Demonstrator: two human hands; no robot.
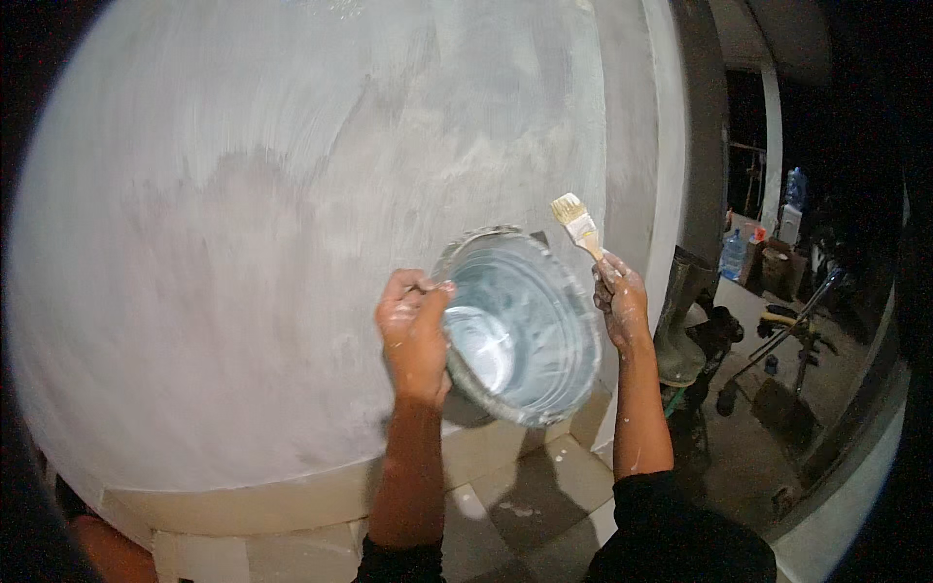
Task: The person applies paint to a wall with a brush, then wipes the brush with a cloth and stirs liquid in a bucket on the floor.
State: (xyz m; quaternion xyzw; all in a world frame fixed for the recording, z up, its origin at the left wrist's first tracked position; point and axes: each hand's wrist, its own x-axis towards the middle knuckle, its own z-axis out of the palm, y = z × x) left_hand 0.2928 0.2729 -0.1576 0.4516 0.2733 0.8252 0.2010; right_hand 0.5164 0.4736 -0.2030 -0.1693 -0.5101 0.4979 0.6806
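Note:
My left hand (413, 325) is closed on the rim of a grey plastic bucket (544, 325), which it holds tilted so that the inside faces me. White liquid, seemingly paint, lies low in the bucket, and its rim is crusted. In my right hand (622, 301) is a paintbrush (580, 225), gripped by its wooden handle with the bristles pointing up and left. Whitish smears coat the bristles and ferrule. Both hands carry white specks. Ahead stands a plastered wall (292, 243), unevenly coated in pale grey and white, with streaky brush marks; the brush appears apart from it.
Beige tile skirting (253, 505) runs along the wall's foot above a tiled floor (476, 525) with white spots. Right of the wall's corner stand rubber boots (683, 330). Farther off are a large blue water bottle (732, 255), boxes and a wheeled chair base (802, 330).

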